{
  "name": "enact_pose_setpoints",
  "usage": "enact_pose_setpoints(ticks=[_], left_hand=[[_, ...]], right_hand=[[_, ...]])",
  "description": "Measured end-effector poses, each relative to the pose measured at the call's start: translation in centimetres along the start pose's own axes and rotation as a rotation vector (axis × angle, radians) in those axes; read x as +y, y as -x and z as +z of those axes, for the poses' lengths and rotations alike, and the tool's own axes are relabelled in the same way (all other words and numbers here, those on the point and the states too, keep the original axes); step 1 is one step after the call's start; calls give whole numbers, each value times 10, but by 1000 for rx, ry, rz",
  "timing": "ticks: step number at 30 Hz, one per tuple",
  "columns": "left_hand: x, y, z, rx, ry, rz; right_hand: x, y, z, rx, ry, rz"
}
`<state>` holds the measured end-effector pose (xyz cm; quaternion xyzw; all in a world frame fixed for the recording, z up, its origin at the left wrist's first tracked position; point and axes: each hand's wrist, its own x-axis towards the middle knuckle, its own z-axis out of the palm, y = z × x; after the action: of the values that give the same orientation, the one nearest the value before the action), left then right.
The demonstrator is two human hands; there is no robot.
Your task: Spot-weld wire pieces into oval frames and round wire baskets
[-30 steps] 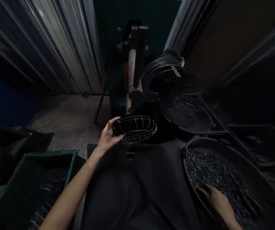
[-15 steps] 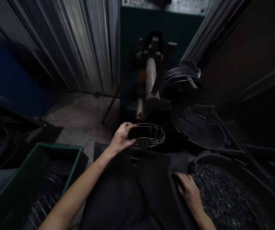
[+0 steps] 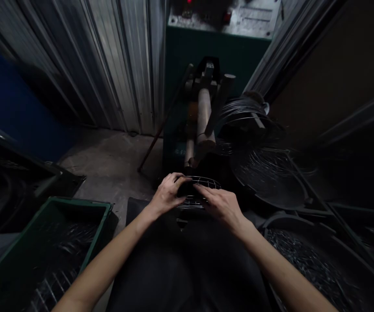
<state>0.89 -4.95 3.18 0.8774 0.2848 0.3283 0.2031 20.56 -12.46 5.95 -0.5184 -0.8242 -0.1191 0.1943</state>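
A round wire cage [image 3: 206, 181], made of thin shiny wires, is held level above my lap, just in front of the machine. My left hand [image 3: 170, 190] grips its left side, thumb below and fingers over the upper ring. On the right side my right hand [image 3: 221, 203] is closed around the cage, its fingertips over the near and upper wires. Both hands hide much of the cage. Beyond it stands the machine's thick metal cylinder [image 3: 204, 112] with a thinner rod [image 3: 189, 149] beside it.
To the left stands a green crate [image 3: 104, 225] with wire pieces inside. A large round basin [image 3: 291, 216] of small metal bits stands at right. Behind it are a pan [image 3: 271, 193] with loose wires and a wire coil [image 3: 244, 108]. A thin bar [image 3: 151, 149] leans by the machine.
My right hand has risen from my lap beside the basin and taken hold of the cage's right side. The left hand keeps its grip. The view has tilted slightly upward.
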Motion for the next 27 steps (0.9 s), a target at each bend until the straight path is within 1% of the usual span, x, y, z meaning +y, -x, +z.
enact_pose_setpoints(ticks=[1, 3, 6, 8, 14, 22, 27], left_hand=[[-1, 0, -1, 9, 12, -11], [-3, 1, -3, 24, 39, -29], [-6, 0, -4, 44, 72, -38], [-7, -3, -4, 55, 86, -45], [-9, -11, -3, 72, 75, -61], [-21, -19, 1, 87, 65, -49], [-27, -26, 2, 90, 26, -37]], right_hand=[[1, -1, 4, -8, 76, -54], [3, -1, 8, 24, 151, -133], [7, -2, 8, 111, 181, -213], [10, -3, 7, 139, 198, -245], [20, -7, 8, 167, 186, -292], [28, -11, 20, 190, 210, -265], [34, -13, 28, 231, 252, -285]])
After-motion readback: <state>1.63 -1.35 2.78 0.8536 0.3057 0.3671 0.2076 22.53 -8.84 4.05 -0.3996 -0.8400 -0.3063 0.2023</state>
